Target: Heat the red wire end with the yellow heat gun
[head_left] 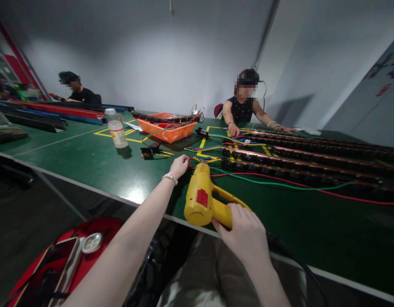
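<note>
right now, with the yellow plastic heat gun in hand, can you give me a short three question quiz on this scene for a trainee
1. Multiple choice: which of the wearer's hands grips the yellow plastic heat gun? a) left b) right c) both
2. True or false: in this view, the clear plastic bottle with a white cap stands to the left of the orange plastic basket.
3. Fill in: on the green tabletop, a long thin red wire crosses a long thin ____ wire.

Key: 1. b, the right hand. 2. True. 3. Green.
</note>
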The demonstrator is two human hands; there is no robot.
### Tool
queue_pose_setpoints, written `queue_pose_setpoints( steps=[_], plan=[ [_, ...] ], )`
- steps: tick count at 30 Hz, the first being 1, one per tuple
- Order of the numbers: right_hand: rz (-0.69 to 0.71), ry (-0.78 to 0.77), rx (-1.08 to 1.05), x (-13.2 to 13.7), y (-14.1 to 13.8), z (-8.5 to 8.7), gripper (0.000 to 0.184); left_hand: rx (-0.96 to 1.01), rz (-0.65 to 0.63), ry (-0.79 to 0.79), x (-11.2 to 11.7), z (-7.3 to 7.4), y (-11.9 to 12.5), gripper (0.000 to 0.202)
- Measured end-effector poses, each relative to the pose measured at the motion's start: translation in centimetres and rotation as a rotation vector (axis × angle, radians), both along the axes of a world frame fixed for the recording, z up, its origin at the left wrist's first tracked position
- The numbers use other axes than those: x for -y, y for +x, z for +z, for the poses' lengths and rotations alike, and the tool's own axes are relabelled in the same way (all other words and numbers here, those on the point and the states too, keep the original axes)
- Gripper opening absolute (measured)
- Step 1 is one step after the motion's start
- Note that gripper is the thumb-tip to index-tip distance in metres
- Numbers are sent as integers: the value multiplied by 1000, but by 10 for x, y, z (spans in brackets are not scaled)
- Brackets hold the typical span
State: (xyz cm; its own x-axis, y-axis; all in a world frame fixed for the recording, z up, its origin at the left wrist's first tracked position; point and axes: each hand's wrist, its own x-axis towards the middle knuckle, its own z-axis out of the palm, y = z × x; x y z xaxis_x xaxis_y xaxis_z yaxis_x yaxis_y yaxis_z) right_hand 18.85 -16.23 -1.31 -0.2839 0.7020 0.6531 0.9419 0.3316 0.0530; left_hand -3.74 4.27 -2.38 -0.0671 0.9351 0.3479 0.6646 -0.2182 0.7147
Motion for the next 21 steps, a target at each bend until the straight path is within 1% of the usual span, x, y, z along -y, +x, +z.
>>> queue_pose_setpoints(
  steps=[4, 8, 14, 18, 21],
  plan=[
    [12, -21, -32, 2, -20, -1, 39, -70, 4, 22, -3, 2, -2, 24],
    [28, -15, -58, 2, -29, -3, 41, -64, -16, 3, -2, 5, -3, 24],
    [46, -42, -91, 2, -25, -2, 43, -37, -21, -6, 0, 5, -4, 26],
    [58, -49, -89, 2, -16, -1, 43, -40, -22, 22, 0, 3, -4, 24],
    [37, -42, -81, 1, -7, -1, 43, -29, -31, 49, 0, 1, -4, 24]
  ],
)
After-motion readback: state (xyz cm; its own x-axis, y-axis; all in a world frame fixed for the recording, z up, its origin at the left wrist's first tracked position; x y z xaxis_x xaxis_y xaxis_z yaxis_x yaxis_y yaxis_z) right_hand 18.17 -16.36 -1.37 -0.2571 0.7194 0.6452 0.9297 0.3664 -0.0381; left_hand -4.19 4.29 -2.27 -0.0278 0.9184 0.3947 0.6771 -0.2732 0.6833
